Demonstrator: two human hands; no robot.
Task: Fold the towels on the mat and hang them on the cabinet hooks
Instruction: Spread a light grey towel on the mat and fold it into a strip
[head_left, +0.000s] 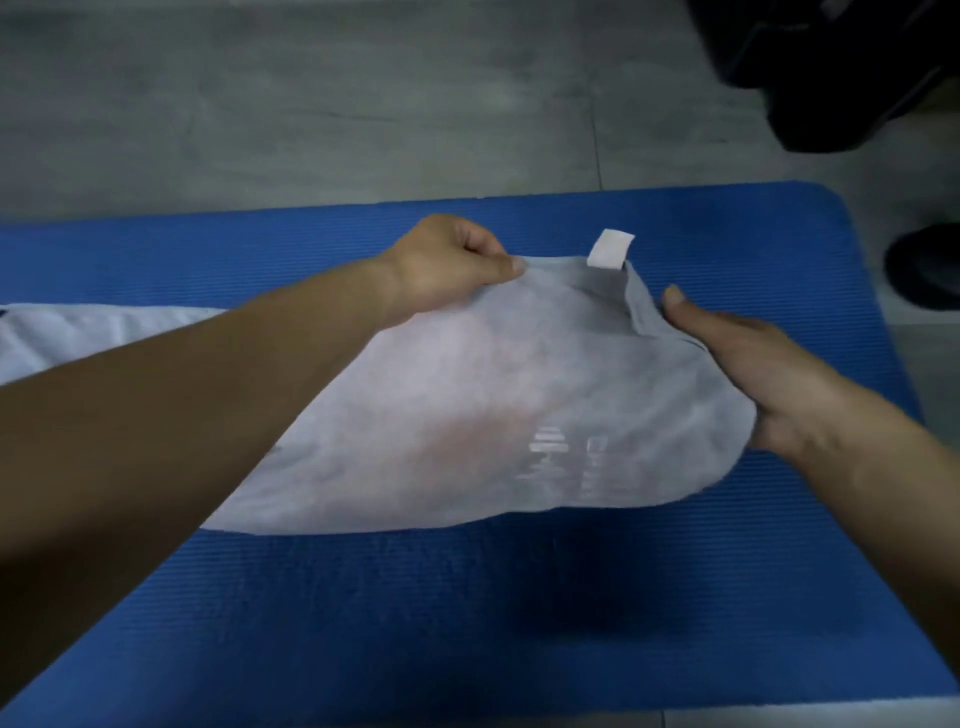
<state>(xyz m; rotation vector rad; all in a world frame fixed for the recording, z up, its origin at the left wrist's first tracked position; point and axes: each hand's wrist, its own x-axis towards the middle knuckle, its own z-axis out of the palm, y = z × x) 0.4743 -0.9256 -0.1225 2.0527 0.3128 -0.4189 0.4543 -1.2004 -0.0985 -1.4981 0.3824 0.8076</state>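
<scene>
Our left grip (452, 265) is pinching the far edge of the towel (493, 405) between thumb and curled fingers; our right grip (769, 374) is holding the towel's end toward the right side of the mat (519, 623), thumb on top, fingers hidden under the cloth. For a clean fold, we are judging that both grips should be drawing that edge taut, matching the corners and leaving the white tab (612, 249) clear for a hook. The towel is lying across the middle of the mat, its long axis running along the mat's length, the tab pointing toward the mat's far edge. Pale cloth (104, 332) is showing at the mat's left end
</scene>
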